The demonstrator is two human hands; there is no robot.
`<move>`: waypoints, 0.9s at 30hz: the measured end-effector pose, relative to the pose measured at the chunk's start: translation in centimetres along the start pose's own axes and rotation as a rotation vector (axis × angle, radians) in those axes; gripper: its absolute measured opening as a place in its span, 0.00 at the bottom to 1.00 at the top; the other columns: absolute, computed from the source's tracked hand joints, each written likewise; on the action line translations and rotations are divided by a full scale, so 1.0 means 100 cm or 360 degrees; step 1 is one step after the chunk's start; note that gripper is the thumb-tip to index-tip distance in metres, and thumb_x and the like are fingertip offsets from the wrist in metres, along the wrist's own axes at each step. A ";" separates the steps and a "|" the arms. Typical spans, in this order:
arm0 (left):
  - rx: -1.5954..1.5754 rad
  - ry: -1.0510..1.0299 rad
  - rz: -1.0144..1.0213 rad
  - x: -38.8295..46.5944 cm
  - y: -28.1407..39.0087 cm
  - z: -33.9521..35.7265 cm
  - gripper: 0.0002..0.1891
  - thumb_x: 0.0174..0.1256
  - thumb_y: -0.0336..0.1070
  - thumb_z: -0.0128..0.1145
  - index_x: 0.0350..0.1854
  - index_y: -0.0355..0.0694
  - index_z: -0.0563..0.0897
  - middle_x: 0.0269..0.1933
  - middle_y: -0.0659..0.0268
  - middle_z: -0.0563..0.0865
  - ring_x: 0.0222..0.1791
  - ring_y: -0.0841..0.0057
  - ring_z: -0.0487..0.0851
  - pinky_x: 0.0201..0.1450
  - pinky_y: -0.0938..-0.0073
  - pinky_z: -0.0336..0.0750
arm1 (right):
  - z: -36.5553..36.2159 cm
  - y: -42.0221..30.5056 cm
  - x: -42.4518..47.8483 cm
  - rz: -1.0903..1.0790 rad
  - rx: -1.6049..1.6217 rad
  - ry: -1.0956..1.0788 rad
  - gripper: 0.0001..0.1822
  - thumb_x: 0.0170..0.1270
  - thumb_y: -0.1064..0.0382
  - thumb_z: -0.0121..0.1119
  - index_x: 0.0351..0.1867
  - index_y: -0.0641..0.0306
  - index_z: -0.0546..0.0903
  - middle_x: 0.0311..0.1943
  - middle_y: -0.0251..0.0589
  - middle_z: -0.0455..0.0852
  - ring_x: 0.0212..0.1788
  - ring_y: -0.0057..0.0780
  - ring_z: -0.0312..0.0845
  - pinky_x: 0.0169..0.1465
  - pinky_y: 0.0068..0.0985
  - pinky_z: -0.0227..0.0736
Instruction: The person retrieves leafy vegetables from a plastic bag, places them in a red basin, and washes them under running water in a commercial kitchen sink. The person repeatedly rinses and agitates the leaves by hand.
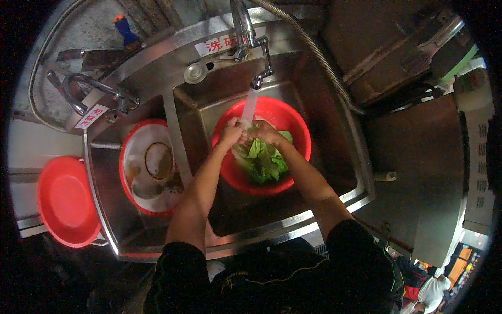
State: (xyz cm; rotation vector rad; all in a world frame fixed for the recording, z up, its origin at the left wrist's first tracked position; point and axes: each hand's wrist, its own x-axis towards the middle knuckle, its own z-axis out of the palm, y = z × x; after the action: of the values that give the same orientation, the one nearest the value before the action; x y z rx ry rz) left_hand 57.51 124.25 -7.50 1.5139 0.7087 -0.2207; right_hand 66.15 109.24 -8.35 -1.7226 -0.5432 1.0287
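Note:
Leafy greens (263, 159), like lettuce, hang over a red plastic basin (302, 165) in the right-hand sink. My left hand (231, 132) has its fingers curled around their pale stem end. From the other side, my right hand (267, 132) grips the same end, its fingers partly hidden by leaves and water. A stream of water (250, 106) from the swivel nozzle of the chrome faucet (257, 80) falls between both hands. Some leaves reach down against the basin's inside.
In the left sink, a second red-rimmed basin (124, 157) holds cloudy water and dishes. Another red basin (66, 196) stands outside at the left. A curved faucet (74, 94), a cleaver (98, 57), a metal drain strainer (195, 73) and a flexible hose (313, 47) surround the sinks. A person (431, 292) is at lower right.

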 end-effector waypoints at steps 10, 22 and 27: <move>0.1804 -0.0103 0.0561 -0.001 0.011 -0.004 0.20 0.66 0.47 0.42 0.45 0.33 0.77 0.38 0.41 0.82 0.42 0.46 0.81 0.44 0.51 0.74 | -0.025 -0.020 0.017 -0.0241 -0.0467 -0.0395 0.24 0.51 0.54 0.68 0.51 0.55 0.81 0.44 0.43 0.84 0.45 0.36 0.79 0.53 0.31 0.70; 0.1364 0.0166 -0.0117 0.044 -0.089 -0.044 0.22 0.67 0.48 0.43 0.45 0.33 0.80 0.50 0.46 0.81 0.50 0.54 0.80 0.53 0.59 0.72 | -0.010 0.009 0.022 -0.0068 -0.1781 -0.0146 0.28 0.55 0.39 0.57 0.53 0.52 0.77 0.50 0.47 0.80 0.51 0.46 0.77 0.51 0.43 0.72; 0.1342 0.0076 0.0399 0.012 -0.135 -0.013 0.20 0.62 0.43 0.49 0.49 0.34 0.77 0.47 0.45 0.82 0.50 0.54 0.80 0.53 0.59 0.72 | 0.035 0.085 0.045 -0.0363 -0.1770 0.0065 0.24 0.53 0.46 0.59 0.50 0.55 0.79 0.52 0.45 0.79 0.52 0.46 0.75 0.54 0.44 0.69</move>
State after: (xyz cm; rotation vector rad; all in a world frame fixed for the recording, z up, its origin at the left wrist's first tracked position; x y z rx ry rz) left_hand 50.61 124.76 -19.23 2.3983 0.4655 -0.3141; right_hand 64.69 111.16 -18.30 -2.5193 -1.4234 0.5092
